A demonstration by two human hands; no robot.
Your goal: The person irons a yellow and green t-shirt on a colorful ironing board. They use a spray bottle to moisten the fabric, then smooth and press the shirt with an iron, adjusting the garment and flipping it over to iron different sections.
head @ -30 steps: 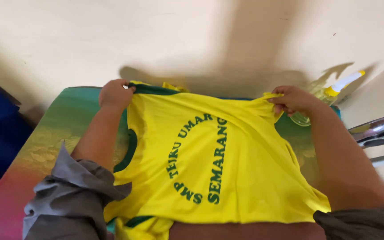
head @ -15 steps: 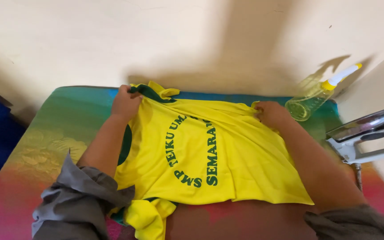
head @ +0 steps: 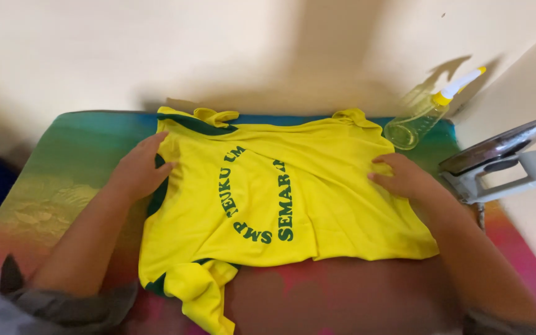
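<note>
From the head camera, a yellow shirt (head: 280, 205) with green trim lies spread flat on the rainbow-coloured worktop (head: 63, 167). The left hand (head: 139, 169) rests open, palm down, on the shirt's left edge; the right hand (head: 404, 177) presses flat, fingers together, on its right edge. The shirt looks light, soft and limp, best taken at the shoulders or hem. Right of the shirt lie a spray bottle (head: 426, 115) and an iron (head: 497, 161).

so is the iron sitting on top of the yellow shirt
No, the iron stands on its heel at the right edge of the board, apart from the yellow shirt.
</note>
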